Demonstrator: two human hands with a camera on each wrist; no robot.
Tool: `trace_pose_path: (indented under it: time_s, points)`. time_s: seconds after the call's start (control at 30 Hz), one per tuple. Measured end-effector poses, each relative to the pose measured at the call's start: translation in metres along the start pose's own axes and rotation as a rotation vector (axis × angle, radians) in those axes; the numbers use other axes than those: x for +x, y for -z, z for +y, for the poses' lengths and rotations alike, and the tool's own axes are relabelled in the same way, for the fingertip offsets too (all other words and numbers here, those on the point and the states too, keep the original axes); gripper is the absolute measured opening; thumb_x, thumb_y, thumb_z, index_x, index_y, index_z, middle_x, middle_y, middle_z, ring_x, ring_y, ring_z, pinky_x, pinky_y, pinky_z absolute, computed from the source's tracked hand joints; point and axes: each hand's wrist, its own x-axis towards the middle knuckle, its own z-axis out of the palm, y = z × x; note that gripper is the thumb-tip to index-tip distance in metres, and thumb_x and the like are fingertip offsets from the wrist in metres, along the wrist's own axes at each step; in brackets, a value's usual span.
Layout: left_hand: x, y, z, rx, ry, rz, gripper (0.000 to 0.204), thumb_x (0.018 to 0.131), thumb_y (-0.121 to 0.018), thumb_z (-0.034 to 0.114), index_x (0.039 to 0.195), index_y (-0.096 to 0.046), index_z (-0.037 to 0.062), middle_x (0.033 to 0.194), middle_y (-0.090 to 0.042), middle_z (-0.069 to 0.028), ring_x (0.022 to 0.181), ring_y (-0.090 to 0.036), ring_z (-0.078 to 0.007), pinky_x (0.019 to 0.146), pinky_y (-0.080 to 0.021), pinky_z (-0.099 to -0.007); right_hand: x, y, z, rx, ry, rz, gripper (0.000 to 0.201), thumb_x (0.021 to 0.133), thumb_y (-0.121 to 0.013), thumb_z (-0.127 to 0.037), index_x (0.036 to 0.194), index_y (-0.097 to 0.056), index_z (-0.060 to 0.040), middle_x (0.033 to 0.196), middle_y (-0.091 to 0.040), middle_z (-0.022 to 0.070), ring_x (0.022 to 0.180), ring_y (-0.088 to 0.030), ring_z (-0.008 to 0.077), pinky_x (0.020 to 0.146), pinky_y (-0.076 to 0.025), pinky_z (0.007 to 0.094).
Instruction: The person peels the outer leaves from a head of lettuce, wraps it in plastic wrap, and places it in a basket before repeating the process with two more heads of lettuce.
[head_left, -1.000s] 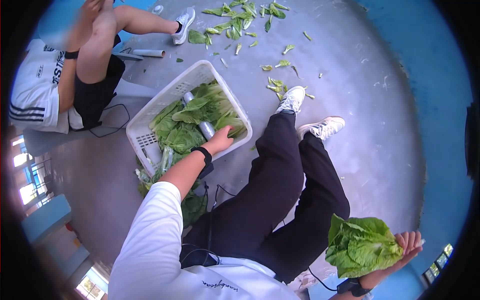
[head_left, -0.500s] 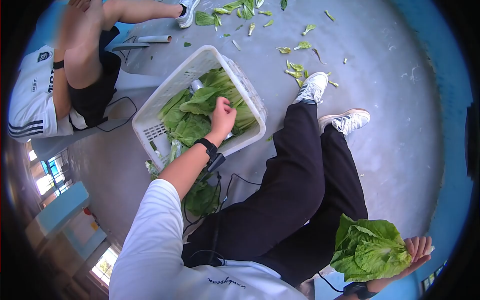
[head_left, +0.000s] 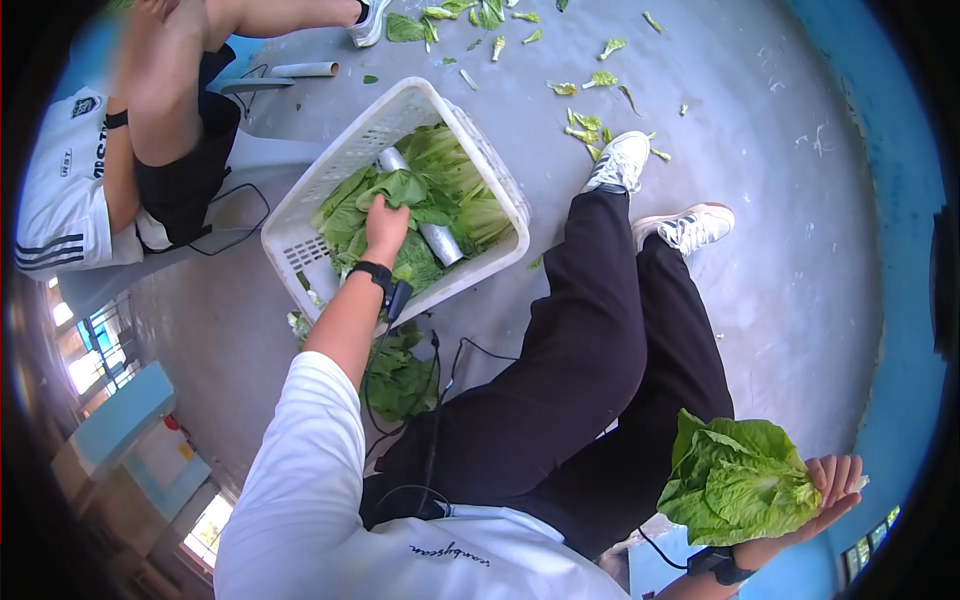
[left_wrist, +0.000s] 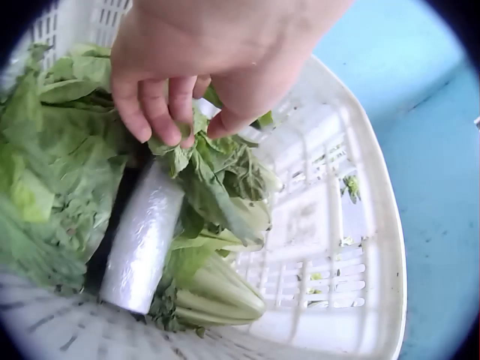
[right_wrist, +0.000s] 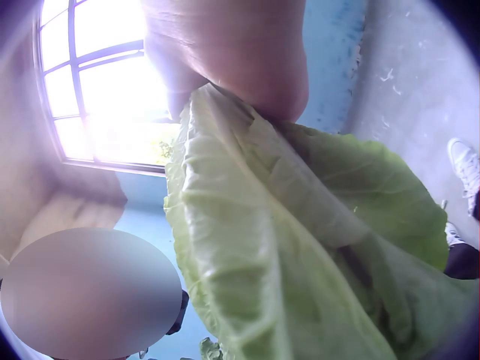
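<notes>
My left hand (head_left: 386,230) reaches into a white plastic basket (head_left: 292,245) of leafy greens. In the left wrist view its fingers and thumb pinch a green leaf (left_wrist: 180,159) over a shiny, film-covered roll (left_wrist: 146,236). That roll lies slanted among the greens, with pale-stemmed bunches (head_left: 485,215) beside it. Out at the lower right, my right hand (head_left: 833,490) grips a head of lettuce (head_left: 745,480) by its stem end, its leaves spreading toward my legs. The right wrist view shows the lettuce leaves (right_wrist: 262,247) close up, below the hand.
More greens (head_left: 400,380) lie on the floor beside the basket's near side, by black cables (head_left: 465,345). Torn leaves (head_left: 585,125) are scattered ahead of my shoes (head_left: 622,160). Another person (head_left: 75,190) sits at the left, near a white tube (head_left: 305,70).
My left hand has moved from the basket's near right side leftward onto the leaves, uncovering the roll's near end. My right hand keeps its grip on the lettuce. The head view has shifted.
</notes>
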Motion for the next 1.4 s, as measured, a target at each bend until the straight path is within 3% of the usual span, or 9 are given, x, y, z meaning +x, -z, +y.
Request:
trace_pose_path:
  time_s: [0.17,0.27,0.37,0.5,0.8,1.0,1.13,1.3,1.4]
  points:
    - [-0.021,0.008,-0.002,-0.565,0.375,-0.088,0.035,0.096,-0.058,0.037,0.096,-0.065,0.0027,0.074,-0.067,-0.0095,0.054,-0.059,-0.0158,0.048,-0.048,-0.0290,0.000,-0.006,0.004,-0.009,0.010,-0.002,0.025,0.101,-0.063,-0.015,0.092,-0.039,-0.0133,0.071,-0.037,-0.0047,0.063,-0.037,0.0076,0.071,-0.041,0.0253]
    - [-0.026,0.013,0.003,-0.514,0.484,0.141,0.045,0.096,-0.058,0.045,0.094,-0.064,0.0012,0.074,-0.066,-0.0121,0.058,-0.060,-0.0195,0.054,-0.052,-0.0346,0.001,-0.009,0.006,-0.022,0.024,-0.006,0.025,0.101,-0.063,-0.015,0.093,-0.040,-0.0132,0.071,-0.038,-0.0046,0.064,-0.038,0.0073,0.071,-0.042,0.0249]
    - [-0.018,0.013,0.009,-0.417,0.618,0.059,0.057,0.094,-0.059,0.054,0.112,-0.062,-0.0001,0.099,-0.068,-0.0193,0.084,-0.066,-0.0273,0.071,-0.057,-0.0451,0.000,-0.011,0.007,-0.085,0.047,0.014,0.025,0.100,-0.064,-0.015,0.093,-0.040,-0.0132,0.070,-0.038,-0.0046,0.064,-0.039,0.0070,0.070,-0.043,0.0245]
    - [-0.008,0.011,0.015,-0.614,0.695,-0.250,0.083,0.093,-0.056,0.062,0.153,-0.036,0.0087,0.153,-0.042,-0.0195,0.137,-0.045,-0.0357,0.101,-0.048,-0.0518,0.001,-0.009,0.009,-0.027,0.026,-0.039,0.025,0.099,-0.065,-0.014,0.093,-0.041,-0.0130,0.069,-0.039,-0.0047,0.064,-0.040,0.0071,0.070,-0.044,0.0246]
    - [0.011,0.007,0.004,-0.691,0.651,-0.197,0.043,0.095,-0.061,0.032,0.133,-0.055,0.0133,0.136,-0.054,-0.0078,0.121,-0.053,-0.0285,0.097,-0.049,-0.0523,-0.001,-0.001,0.000,-0.067,0.058,0.005,0.026,0.099,-0.066,-0.014,0.091,-0.041,-0.0127,0.070,-0.040,-0.0043,0.063,-0.039,0.0074,0.069,-0.043,0.0252]
    - [-0.020,0.047,0.005,-0.780,0.453,-0.066,0.031,0.096,-0.059,0.032,0.118,-0.066,0.0115,0.114,-0.066,-0.0044,0.103,-0.062,-0.0222,0.086,-0.054,-0.0408,-0.008,-0.016,0.000,-0.080,0.081,0.001,0.027,0.099,-0.066,-0.013,0.090,-0.040,-0.0135,0.070,-0.038,-0.0042,0.063,-0.038,0.0062,0.067,-0.042,0.0233]
    - [-0.034,0.080,-0.028,-0.047,-0.187,-0.039,0.018,0.086,-0.067,0.018,0.094,-0.065,0.0010,0.091,-0.067,-0.0132,0.082,-0.063,-0.0199,0.070,-0.048,-0.0348,-0.015,-0.021,-0.002,-0.129,0.116,-0.006,0.028,0.099,-0.066,-0.015,0.091,-0.039,-0.0135,0.070,-0.036,-0.0041,0.062,-0.038,0.0057,0.065,-0.041,0.0218]
    - [-0.080,0.119,-0.001,0.342,-0.345,-0.262,0.030,0.078,-0.070,0.014,0.100,-0.058,-0.0018,0.106,-0.064,-0.0235,0.094,-0.062,-0.0405,0.081,-0.049,-0.0459,-0.027,-0.037,0.006,-0.287,0.148,0.041,0.027,0.100,-0.065,-0.017,0.091,-0.039,-0.0136,0.071,-0.036,-0.0040,0.062,-0.038,0.0057,0.066,-0.042,0.0215]
    - [-0.078,0.098,-0.014,0.368,-0.285,-0.380,0.033,0.080,-0.070,0.020,0.102,-0.059,-0.0011,0.111,-0.064,-0.0233,0.100,-0.062,-0.0410,0.086,-0.049,-0.0471,-0.026,-0.033,0.006,-0.233,0.119,0.018,0.028,0.101,-0.065,-0.017,0.091,-0.039,-0.0139,0.071,-0.036,-0.0041,0.062,-0.038,0.0057,0.066,-0.042,0.0219]
